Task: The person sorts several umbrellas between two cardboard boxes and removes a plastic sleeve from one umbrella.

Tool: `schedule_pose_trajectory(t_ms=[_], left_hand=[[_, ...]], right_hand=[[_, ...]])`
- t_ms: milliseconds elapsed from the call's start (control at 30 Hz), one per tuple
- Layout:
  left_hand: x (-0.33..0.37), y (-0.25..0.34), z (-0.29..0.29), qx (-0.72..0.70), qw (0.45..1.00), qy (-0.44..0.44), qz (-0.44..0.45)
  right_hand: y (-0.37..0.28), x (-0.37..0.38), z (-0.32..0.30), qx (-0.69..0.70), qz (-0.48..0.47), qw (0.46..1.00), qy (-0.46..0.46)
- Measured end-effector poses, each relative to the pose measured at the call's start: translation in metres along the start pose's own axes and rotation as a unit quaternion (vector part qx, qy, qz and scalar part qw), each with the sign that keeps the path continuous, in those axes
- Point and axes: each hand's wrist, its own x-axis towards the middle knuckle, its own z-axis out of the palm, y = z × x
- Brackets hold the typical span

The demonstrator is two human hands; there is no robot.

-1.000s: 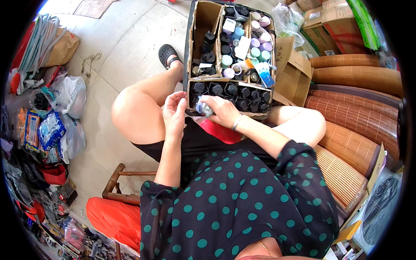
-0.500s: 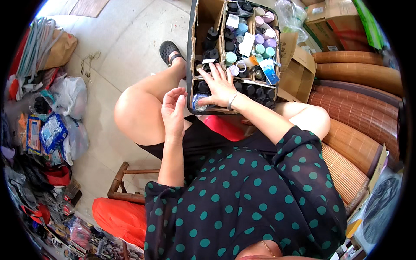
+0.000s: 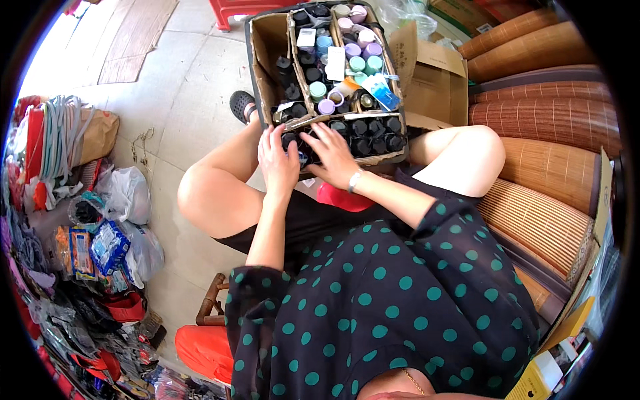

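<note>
Both hands work at the near left corner of a dark crate (image 3: 404, 152) fitted with cardboard dividers. My left hand (image 3: 280, 165) lies over that corner, fingers stretched out and pointing into the near compartment. Beside it my right hand (image 3: 333, 157) reaches in over the same compartment with its fingers apart. Between the two hands, a small bluish item (image 3: 303, 160) shows in part; the fingers cover the rest. Black-capped bottles (image 3: 361, 128) stand upright in rows right of my right hand. Just beyond my fingers runs a cardboard divider (image 3: 303, 124).
Pastel-capped bottles (image 3: 357, 65) fill the crate's far compartments. To the right are an open cardboard box (image 3: 433, 93) and rolled bamboo mats (image 3: 533, 113). Bagged goods (image 3: 130, 197) are piled at left, and a red stool (image 3: 247, 7) stands beyond the crate.
My left hand has moved from outside the crate onto its near left corner. My right hand has drawn back from the divider towards the near compartment. The whole view has shifted.
</note>
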Motion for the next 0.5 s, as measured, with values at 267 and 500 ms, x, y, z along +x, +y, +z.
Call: schedule_pose_trajectory(t_ms=[267,500], left_hand=[[0.025,0.01,0.042,0.218,0.971,-0.087,0.039],[0.031,-0.013,0.04,0.213,0.971,-0.071,0.082]], right_hand=[[0.058,-0.072,-0.091,0.014,0.124,0.974,0.189],[0.068,-0.065,-0.095,0.068,0.128,0.97,0.194]])
